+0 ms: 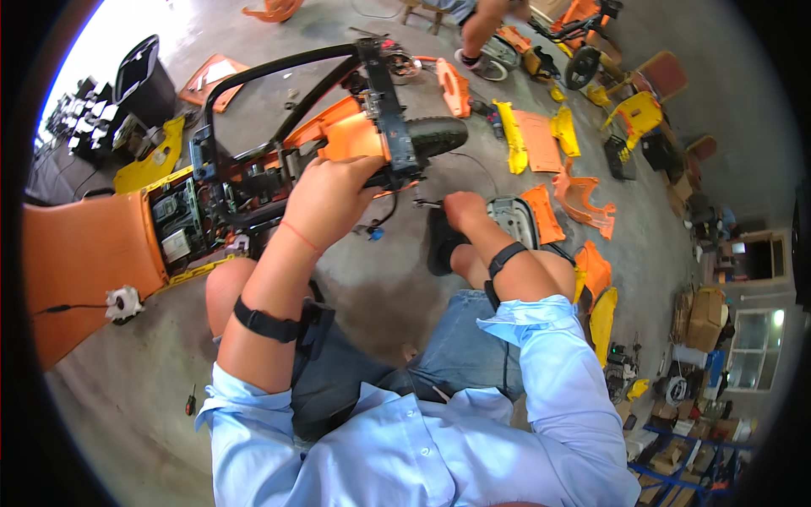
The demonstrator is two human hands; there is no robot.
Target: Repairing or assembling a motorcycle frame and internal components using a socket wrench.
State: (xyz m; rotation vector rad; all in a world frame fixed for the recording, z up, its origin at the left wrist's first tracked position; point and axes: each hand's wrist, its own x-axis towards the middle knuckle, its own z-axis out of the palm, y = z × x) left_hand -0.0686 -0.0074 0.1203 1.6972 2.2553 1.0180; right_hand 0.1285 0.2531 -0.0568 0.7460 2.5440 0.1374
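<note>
A partly stripped scooter-like vehicle lies in front of me, with a black tubular metal frame point(384, 101) and a bright orange panel point(359, 135) inside it. My left hand point(329, 194) is closed at the frame's near end, beside the orange panel; its fingertips are mostly hidden. My right hand point(465, 209) is closed around a small silver wrench point(428, 204), whose head points left toward the frame end. The black tyre point(438, 135) sticks out beyond the frame. Left of the frame, an open bay of wiring point(177, 224) adjoins a large orange body panel point(93, 253).
Orange and yellow panels, including a flat orange one point(537, 142), lie on the concrete floor to the right. A screwdriver point(191, 400) lies at lower left. A black bin point(139, 72) stands at far left. Another person point(483, 38) sits at the back. Shelves point(688, 456) line the lower right.
</note>
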